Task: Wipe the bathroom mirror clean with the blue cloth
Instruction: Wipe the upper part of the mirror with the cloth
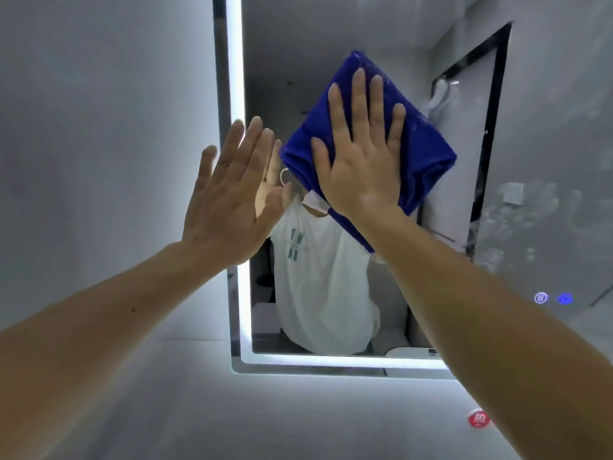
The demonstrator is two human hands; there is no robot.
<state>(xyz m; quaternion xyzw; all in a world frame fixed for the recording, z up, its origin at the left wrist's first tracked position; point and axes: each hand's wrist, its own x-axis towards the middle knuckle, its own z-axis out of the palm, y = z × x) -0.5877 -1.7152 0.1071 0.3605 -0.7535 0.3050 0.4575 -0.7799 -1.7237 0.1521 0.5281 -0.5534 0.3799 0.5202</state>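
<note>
Mirror (265, 61): wall-mounted, with a lit LED strip (235, 78) along its left and bottom edges. It fills the frame from centre out to 3 o'clock.

Blue cloth (428, 151): folded and lying flat against the glass, at 1 o'clock from frame centre. One corner points to 12 o'clock. A white label (313, 202) shows at its 7 o'clock edge.

Right hand (361, 154): laid palm-down on the cloth and pressing it to the glass. All 5 fingers are straight and slightly apart. Nothing is gripped.

Left hand (229, 190): at 9 o'clock of the cloth, raised flat at the mirror's left edge and crossing the LED strip. The 4 fingers are straight and close together, with the thumb set out towards 3 o'clock. Its reflection meets it along the fingers. It holds nothing and sits just beside the cloth, apart from it.

Glass condition: cloudy smears (530, 207) show at 3 o'clock of the cloth.

Other items:
- 2 lit touch icons (553, 298) sit at 4 o'clock on the mirror.
- A round red sticker (478, 418) is at 5 o'clock, below the frame.
- The reflection shows a white T-shirt (318, 287) at 6 o'clock of the cloth and a black-framed door (491, 94) at 2 o'clock.
- A grey wall (99, 127) lies at 9 o'clock.
</note>
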